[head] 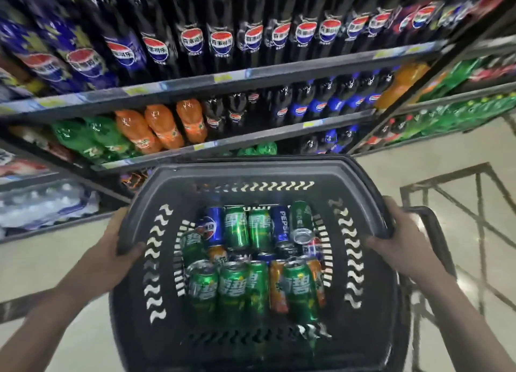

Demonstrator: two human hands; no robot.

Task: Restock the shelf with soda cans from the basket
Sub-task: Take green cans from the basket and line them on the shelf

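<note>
The cans (252, 262) lie in the basket (360, 176) between the hands, left (118, 244) and right (396, 240) gripping its side rims, shelf (195, 85) ahead.

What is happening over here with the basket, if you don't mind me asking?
A person is holding a black basket by its rim, left hand on one side and right hand on the other, in front of a drinks shelf stocked with bottles. The basket is full of soda cans, green, blue and orange. None has been taken out yet.
</note>
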